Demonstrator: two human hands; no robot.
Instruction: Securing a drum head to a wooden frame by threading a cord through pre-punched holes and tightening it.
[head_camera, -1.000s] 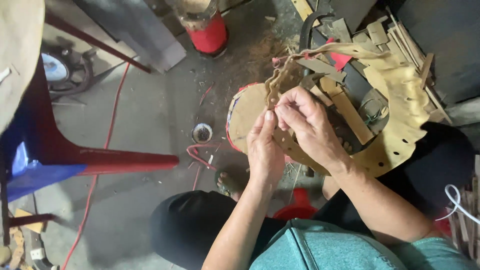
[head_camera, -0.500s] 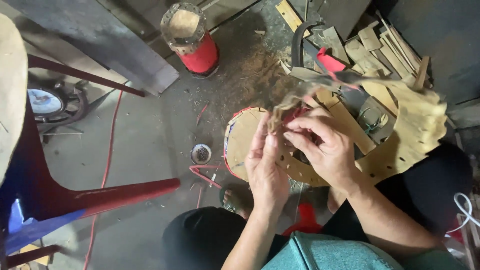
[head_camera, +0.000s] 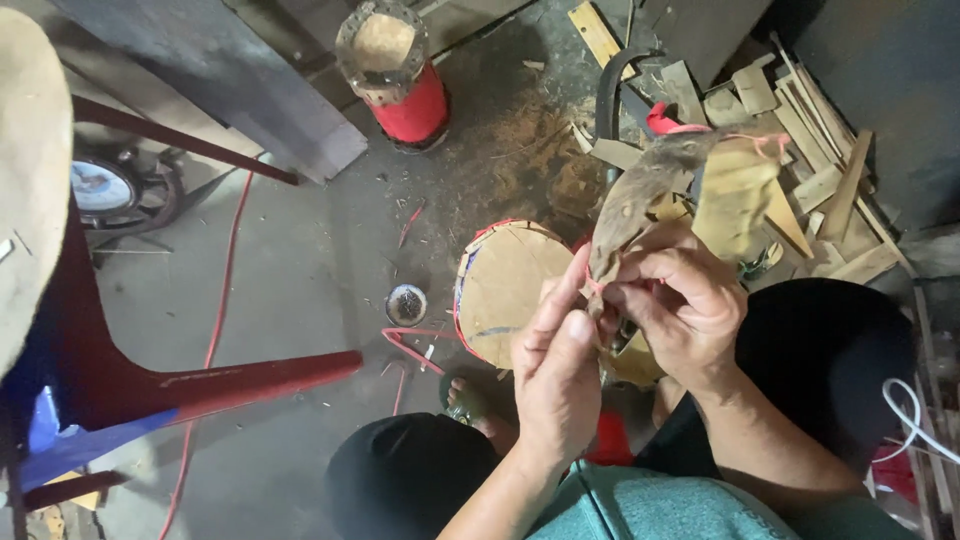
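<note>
Item, nearest me: my knees in black cloth and a teal shirt hem along the bottom edge, little free room between them. Item: my left hand (head_camera: 556, 385), fingers stretched upward, fingertips pinching a thin red cord (head_camera: 597, 287) at the base of the workpiece. Item: my right hand (head_camera: 683, 305), curled and grasping the lower end of the same workpiece, touching the left hand. Item: the workpiece, a worn brown leather strip (head_camera: 640, 190) held upright at centre right, joined at its top to a tan cut panel (head_camera: 735, 190) with red cord looped on its far edge. Item, just beyond and under the hands: a round drum (head_camera: 505, 280) with pale skin head and red rim, partly hidden by my left hand. Item, left of it on the grey floor (head_camera: 300, 270): a small round tin (head_camera: 406, 303) and bent red cord scraps; open floor lies here and further left. Item, left edge: a red chair leg (head_camera: 200, 380) running low across the near floor, blocking that side, with a red cable (head_camera: 225, 290) trailing beside it. Item, far centre: a red cylinder drum shell (head_camera: 395, 75), open-topped, standing on sawdust. Item, far right: a crowded heap of wood offcuts (head_camera: 810, 150). Item, far left: a grey plank (head_camera: 230, 90) lying aslant.
</note>
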